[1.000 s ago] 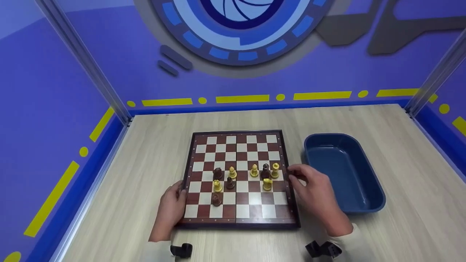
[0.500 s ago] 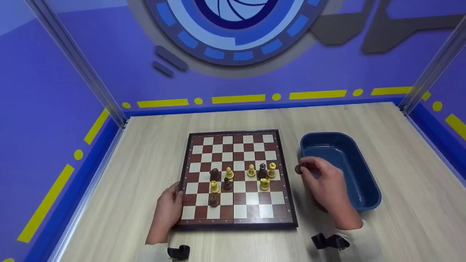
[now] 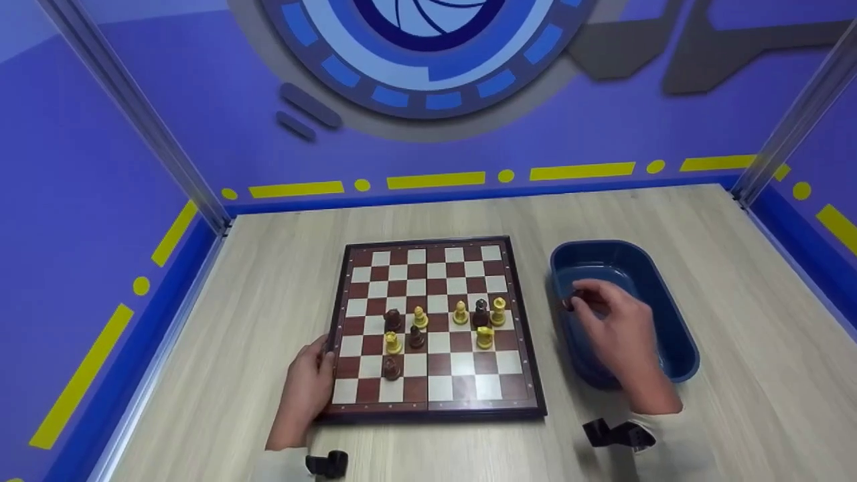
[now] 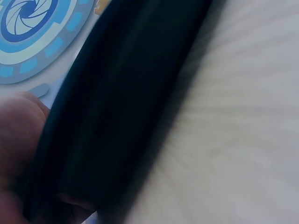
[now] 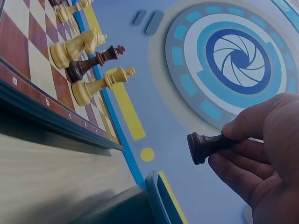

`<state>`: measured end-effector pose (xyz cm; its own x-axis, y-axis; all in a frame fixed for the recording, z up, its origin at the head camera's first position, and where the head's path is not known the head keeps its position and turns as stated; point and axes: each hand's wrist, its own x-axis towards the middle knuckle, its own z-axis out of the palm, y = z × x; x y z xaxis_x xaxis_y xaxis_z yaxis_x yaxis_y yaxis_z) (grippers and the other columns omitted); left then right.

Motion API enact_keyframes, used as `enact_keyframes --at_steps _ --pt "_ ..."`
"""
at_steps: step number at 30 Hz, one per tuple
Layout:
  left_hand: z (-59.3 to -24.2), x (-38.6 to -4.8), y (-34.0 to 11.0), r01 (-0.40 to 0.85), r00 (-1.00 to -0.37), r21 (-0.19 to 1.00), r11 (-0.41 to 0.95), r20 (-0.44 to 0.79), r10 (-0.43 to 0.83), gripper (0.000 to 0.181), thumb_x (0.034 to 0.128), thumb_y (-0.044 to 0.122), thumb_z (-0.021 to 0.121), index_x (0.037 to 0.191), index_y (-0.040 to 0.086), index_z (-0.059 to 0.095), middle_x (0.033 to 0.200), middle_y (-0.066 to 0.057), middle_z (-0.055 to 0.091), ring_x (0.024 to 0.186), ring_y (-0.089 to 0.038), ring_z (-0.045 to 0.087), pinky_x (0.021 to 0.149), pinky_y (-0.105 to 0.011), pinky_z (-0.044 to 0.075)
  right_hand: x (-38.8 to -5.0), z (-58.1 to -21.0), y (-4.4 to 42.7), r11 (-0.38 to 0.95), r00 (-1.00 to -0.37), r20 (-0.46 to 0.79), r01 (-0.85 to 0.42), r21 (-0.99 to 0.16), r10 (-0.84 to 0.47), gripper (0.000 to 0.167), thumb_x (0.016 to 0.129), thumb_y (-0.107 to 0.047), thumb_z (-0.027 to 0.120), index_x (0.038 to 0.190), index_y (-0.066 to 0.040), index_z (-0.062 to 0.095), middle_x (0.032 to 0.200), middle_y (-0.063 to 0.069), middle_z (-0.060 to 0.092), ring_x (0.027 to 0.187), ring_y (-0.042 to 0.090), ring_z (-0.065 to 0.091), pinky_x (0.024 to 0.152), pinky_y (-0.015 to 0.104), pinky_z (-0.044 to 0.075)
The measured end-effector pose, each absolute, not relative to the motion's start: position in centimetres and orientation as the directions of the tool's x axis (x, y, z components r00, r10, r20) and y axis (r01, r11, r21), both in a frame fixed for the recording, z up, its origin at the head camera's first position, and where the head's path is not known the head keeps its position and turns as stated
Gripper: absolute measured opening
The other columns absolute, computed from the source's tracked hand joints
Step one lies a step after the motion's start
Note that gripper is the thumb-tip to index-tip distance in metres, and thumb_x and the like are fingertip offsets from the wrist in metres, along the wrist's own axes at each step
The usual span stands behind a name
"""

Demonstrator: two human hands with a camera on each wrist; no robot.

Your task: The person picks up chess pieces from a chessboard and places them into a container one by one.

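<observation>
The right hand [image 3: 622, 335] is above the left part of the blue bin [image 3: 676, 328]. In the right wrist view this hand [image 5: 266, 149] pinches a dark chess piece [image 5: 203, 147] between thumb and fingers, its base pointing left. The left hand [image 3: 309, 385] grips the left edge of the chessboard [image 3: 462, 391], thumb on the rim. On the board stand a cream knight [image 3: 485, 337], a dark king [image 3: 481, 312], a cream piece [image 3: 498, 311] and several others in both colours. A dark strap or edge fills much of the left wrist view.
The bin stands on the wooden table [image 3: 281, 248] to the right of the board, with a narrow strip of table between them. Blue-purple panels [image 3: 201, 120] with yellow marks enclose the table at the back and both sides.
The right hand has moved right from the board's right edge to over the bin, carrying the dark piece. The left hand keeps its grip on the board; the pieces there stand unchanged.
</observation>
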<state>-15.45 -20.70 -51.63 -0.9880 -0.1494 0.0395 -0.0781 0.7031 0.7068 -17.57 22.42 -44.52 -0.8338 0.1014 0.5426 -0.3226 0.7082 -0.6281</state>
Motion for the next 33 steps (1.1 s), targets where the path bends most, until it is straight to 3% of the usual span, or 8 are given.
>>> enact_keyframes --at_steps 4,21,27,33 --pt "-51.7 -15.5 -20.8 -0.080 -0.988 0.703 0.707 0.040 -0.152 0.039 0.0995 0.008 0.049 0.137 -0.004 0.050 0.102 -0.016 0.063 0.091 -0.024 0.062 0.080 -0.042 0.051 -17.6 -44.6 22.9 0.716 -0.838 0.533 -0.300 -0.631 0.118 0.018 0.084 -0.001 0.072 0.101 -0.006 0.072 0.094 0.006 0.073 0.085 0.022 0.072 0.076 -0.004 0.040" --pt "-51.7 -15.2 -21.1 -0.082 -0.989 0.750 0.657 0.018 -0.145 0.041 0.0996 0.007 0.049 0.138 -0.006 0.048 0.111 -0.020 0.063 0.099 -0.028 0.064 0.085 -0.044 0.052 -17.9 -44.6 24.5 0.763 -0.867 0.463 -0.172 -0.623 0.184 0.017 0.085 -0.006 0.071 0.102 -0.008 0.073 0.093 0.007 0.074 0.083 0.021 0.071 0.071 -0.003 0.035" --pt "-51.8 -15.2 -21.0 -0.100 -0.988 0.756 0.647 0.000 -0.153 0.041 0.1001 0.008 0.047 0.139 -0.005 0.048 0.114 -0.021 0.061 0.103 -0.029 0.064 0.087 -0.045 0.052 -18.0 -44.9 24.8 0.781 -0.886 0.427 -0.136 -0.609 0.179 0.018 0.086 -0.008 0.070 0.103 -0.008 0.073 0.094 0.009 0.074 0.084 0.023 0.071 0.072 0.008 0.041" --pt "-51.7 -15.4 -21.0 -0.100 -0.988 0.757 0.646 -0.001 -0.151 0.041 0.0998 0.008 0.048 0.139 -0.006 0.048 0.112 -0.020 0.061 0.099 -0.027 0.064 0.085 -0.043 0.053 -18.1 -45.2 25.0 0.785 -0.899 0.403 -0.125 -0.607 0.168 0.018 0.087 -0.008 0.068 0.104 -0.008 0.072 0.096 0.010 0.073 0.085 0.023 0.070 0.075 0.028 0.050"
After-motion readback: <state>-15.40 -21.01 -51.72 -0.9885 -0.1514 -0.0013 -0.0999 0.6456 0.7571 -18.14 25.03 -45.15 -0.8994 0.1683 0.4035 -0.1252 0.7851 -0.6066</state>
